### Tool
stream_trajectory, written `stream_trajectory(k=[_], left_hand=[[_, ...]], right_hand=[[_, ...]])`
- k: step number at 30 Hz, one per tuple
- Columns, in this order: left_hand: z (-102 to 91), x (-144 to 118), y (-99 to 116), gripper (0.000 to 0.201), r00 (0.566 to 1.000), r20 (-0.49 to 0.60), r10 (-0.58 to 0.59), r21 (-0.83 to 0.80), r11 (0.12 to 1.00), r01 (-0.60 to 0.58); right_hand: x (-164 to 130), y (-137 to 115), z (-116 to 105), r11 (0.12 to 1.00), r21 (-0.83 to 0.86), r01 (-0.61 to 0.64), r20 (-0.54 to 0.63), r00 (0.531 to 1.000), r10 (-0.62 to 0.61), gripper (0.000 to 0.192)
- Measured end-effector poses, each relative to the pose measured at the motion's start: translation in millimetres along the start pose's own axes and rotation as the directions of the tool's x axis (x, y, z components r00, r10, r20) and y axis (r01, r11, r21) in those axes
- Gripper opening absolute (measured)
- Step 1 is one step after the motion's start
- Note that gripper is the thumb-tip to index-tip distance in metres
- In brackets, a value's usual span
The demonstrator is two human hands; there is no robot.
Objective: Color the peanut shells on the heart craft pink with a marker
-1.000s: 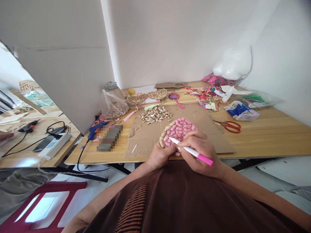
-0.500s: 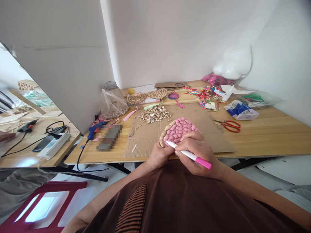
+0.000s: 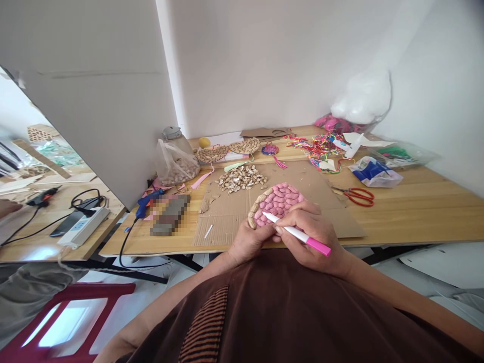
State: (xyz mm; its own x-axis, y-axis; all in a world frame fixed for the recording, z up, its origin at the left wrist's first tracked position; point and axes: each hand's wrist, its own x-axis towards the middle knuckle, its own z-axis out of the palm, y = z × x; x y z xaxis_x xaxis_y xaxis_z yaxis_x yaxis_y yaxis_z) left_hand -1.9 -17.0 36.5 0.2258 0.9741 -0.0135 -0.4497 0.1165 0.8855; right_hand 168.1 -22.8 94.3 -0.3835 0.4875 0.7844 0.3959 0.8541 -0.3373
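A pink shell disc [image 3: 278, 200] is held at the bench [image 3: 416, 212] edge by the left hand [image 3: 247, 242], its near rim hidden. A marker [image 3: 297, 234] is gripped in the closed right hand [image 3: 312, 234], tip touching the disc. Scissors [image 3: 357, 195] lie well apart.

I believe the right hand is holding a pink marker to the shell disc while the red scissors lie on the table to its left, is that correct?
Not quite: the head view shows the red scissors lying to the right of the shell disc, not its left. The right hand does hold the pink marker to the disc.
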Motion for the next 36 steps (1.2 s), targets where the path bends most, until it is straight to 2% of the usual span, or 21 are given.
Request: stream_trajectory(k=[6, 12, 19, 30, 36], left_hand=[[3.2, 0.7, 5.9, 0.05, 0.998, -0.019, 0.063, 0.007, 0.998, -0.063], [5.9, -0.3, 7.3, 0.05, 1.0, -0.019, -0.023, -0.013, 1.0, 0.023], [3.8, 0.5, 5.9, 0.055, 1.0, 0.01, 0.003, -0.022, 1.0, -0.003], [4.6, -0.9, 5.6, 0.057, 0.999, -0.043, -0.017, -0.01, 1.0, 0.016], [3.8, -1.5, 5.9, 0.05, 0.999, -0.024, -0.028, 0.027, 0.999, 0.028]], right_hand=[[4.1, -2.3, 0.5, 0.999, 0.048, 0.018, 0.075, 0.997, -0.021, 0.013], [4.8, -0.1, -2.2, 1.0, -0.022, 0.003, 0.005, 1.0, -0.003, 0.014], [5.2, -1.0, -0.7, 1.0, -0.005, 0.018, 0.031, 0.999, -0.017, 0.013], [2.5, -0.8, -0.7, 1.0, 0.001, 0.001, 0.033, 0.999, -0.001, 0.013], [2.1, -1.4, 0.4, 1.0, 0.005, -0.003, 0.017, 1.0, 0.003, 0.013]])
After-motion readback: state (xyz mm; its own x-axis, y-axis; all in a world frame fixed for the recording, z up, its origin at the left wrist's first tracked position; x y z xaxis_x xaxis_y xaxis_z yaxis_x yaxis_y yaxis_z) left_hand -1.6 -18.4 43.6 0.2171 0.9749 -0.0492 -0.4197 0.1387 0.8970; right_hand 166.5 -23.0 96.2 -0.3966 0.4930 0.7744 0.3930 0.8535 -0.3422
